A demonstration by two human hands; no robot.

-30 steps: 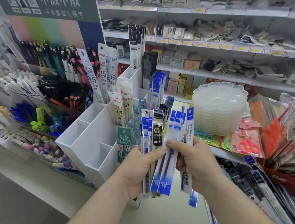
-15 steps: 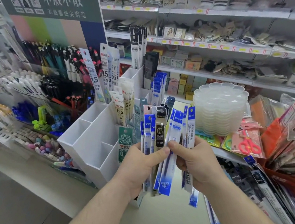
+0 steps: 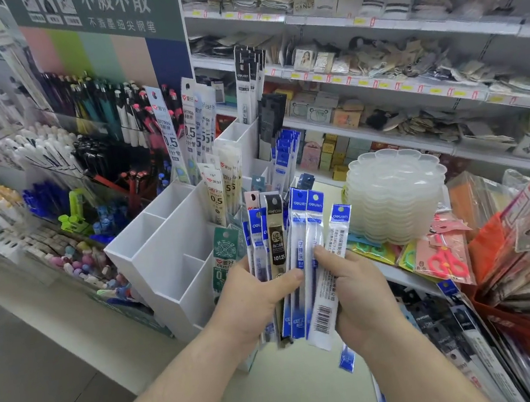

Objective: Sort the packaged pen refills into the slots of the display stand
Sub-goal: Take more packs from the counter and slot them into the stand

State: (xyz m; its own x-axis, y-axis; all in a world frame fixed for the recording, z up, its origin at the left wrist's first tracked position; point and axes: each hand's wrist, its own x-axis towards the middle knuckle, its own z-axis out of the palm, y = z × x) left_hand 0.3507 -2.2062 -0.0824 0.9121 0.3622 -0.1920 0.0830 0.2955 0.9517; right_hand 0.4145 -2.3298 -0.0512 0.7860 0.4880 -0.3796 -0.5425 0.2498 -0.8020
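My left hand (image 3: 251, 298) grips a fan of packaged pen refills (image 3: 276, 242), blue-topped ones and a black one marked 10125. My right hand (image 3: 360, 292) pinches several blue-and-white refill packs (image 3: 322, 293) at the fan's right side, one showing its barcode. Both hands hold the packs upright just in front of the white stepped display stand (image 3: 170, 254). Its front and left slots stand empty. Slots farther back hold white 0.5 refill packs (image 3: 216, 193), blue packs (image 3: 284, 162) and tall black packs (image 3: 248, 83).
A stack of clear flower-shaped trays (image 3: 395, 196) sits right of the stand. Pink scissors packs (image 3: 445, 256) and hanging packets crowd the right edge. Pens fill racks (image 3: 100, 127) on the left. Shelves of small goods run behind. Bare floor (image 3: 27, 360) lies at lower left.
My right hand has drawn its packs a little to the right, spreading them from the left hand's fan, and turned one to show its barcode. The view shifted slightly.
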